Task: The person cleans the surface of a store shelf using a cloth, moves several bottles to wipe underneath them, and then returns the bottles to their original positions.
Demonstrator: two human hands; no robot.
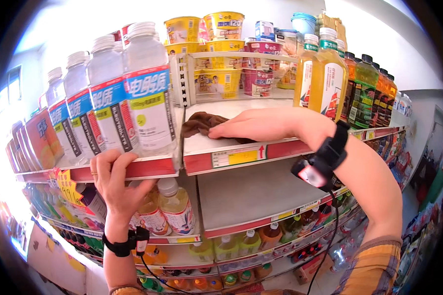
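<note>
My right hand (243, 127) presses a crumpled brown cloth (203, 123) against the bare white top shelf (280, 105), close to its front edge. The cloth bunches out past my fingertips on the left; part of it is hidden under the palm. With my left hand (116, 177) I grip the red-and-white front edge of the neighbouring shelf (151, 167), fingers over the top and thumb below. Just above that hand stands a row of clear electrolyte drink bottles (150, 110) with blue and white labels. Price tags (239, 156) line the edge below the cloth.
Yellow-brown tea bottles (330, 79) stand right of my right hand. Stacked yellow instant-noodle tubs (223, 81) sit behind a wire rail. A slotted metal post (182, 79) separates the two shelf bays. Lower shelves hold drink bottles (175, 206). A black cable (334, 228) hangs from my right wrist device.
</note>
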